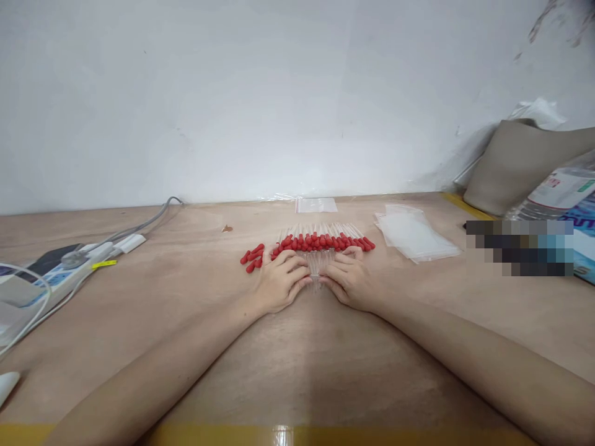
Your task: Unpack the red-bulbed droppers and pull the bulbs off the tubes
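Wooden table (pixel 297 359): red-capped droppers (pixel 325 240), plastic bags (pixel 416 238) (stacked), power strip (pixel 69 275).

Red-bulbed clear droppers (pixel 320 243), tan table (pixel 297 365)

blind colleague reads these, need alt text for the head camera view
A person's left hand and right hand rest side by side on a row of clear droppers with red bulbs on a wooden table. Some loose red bulbs lie just left of the row, a stack of clear bags to its right.
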`<state>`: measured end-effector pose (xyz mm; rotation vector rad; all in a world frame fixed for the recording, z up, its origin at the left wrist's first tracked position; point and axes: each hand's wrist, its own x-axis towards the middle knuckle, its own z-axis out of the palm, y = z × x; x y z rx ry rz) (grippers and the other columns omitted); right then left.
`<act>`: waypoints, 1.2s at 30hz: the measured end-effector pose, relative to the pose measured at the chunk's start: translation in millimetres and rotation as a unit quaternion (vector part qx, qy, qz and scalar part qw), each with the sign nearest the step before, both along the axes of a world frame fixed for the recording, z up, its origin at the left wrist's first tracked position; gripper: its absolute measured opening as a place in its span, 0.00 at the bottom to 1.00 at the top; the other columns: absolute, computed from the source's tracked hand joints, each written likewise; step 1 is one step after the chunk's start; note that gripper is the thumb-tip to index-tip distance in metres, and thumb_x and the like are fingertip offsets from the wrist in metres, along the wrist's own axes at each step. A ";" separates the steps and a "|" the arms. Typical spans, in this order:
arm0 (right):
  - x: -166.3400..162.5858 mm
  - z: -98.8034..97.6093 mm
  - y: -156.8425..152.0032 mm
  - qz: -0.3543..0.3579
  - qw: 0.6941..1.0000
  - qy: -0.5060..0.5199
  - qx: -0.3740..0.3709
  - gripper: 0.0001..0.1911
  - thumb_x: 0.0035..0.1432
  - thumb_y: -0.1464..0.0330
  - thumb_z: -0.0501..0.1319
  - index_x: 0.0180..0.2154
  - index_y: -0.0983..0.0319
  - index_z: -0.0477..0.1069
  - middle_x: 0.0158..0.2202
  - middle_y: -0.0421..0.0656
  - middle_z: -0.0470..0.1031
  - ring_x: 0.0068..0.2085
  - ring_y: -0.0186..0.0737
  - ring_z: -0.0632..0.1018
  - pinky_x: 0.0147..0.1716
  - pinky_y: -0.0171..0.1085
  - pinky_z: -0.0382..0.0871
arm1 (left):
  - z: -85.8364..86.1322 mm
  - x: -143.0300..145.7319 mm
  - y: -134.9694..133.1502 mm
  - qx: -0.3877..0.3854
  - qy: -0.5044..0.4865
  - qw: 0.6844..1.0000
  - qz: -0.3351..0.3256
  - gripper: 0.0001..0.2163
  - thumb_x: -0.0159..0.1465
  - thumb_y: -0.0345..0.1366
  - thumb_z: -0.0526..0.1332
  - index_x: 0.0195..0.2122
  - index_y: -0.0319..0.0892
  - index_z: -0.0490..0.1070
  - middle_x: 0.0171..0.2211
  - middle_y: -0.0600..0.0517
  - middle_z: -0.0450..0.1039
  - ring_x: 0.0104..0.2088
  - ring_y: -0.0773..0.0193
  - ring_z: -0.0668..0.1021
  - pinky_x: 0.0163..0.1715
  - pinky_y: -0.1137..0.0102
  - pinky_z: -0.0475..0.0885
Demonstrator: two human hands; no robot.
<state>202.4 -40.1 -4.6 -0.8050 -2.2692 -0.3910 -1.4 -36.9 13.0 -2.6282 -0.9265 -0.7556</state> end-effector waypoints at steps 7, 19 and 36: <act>3.6 -3.1 1.3 0.066 0.997 -0.034 -0.027 0.14 0.62 0.68 0.47 0.28 0.64 0.66 0.24 0.41 0.67 0.28 0.34 0.64 0.30 0.34 0.51 | 7.0 -4.7 -5.9 -0.003 0.052 0.999 -0.009 0.10 0.64 0.38 0.50 0.32 0.43 0.69 0.38 0.53 0.72 0.46 0.59 0.67 0.52 0.54 0.47; 17.0 -2.4 0.7 0.072 0.996 -0.030 0.038 0.12 0.60 0.73 0.48 0.27 0.62 0.65 0.22 0.40 0.66 0.27 0.34 0.64 0.32 0.36 0.53 | 5.9 -20.7 -6.1 -0.028 0.048 0.998 -0.008 0.10 0.64 0.36 0.48 0.33 0.43 0.68 0.38 0.54 0.72 0.47 0.60 0.67 0.53 0.55 0.47; 12.2 -8.7 8.1 -0.081 0.990 0.113 -0.033 0.07 0.54 0.73 0.53 0.31 0.63 0.70 0.27 0.43 0.75 0.30 0.37 0.73 0.33 0.38 0.58 | 5.0 -70.3 45.8 -0.129 -0.243 0.942 0.193 0.12 0.61 0.37 0.50 0.45 0.42 0.63 0.33 0.51 0.65 0.33 0.64 0.70 0.37 0.67 0.67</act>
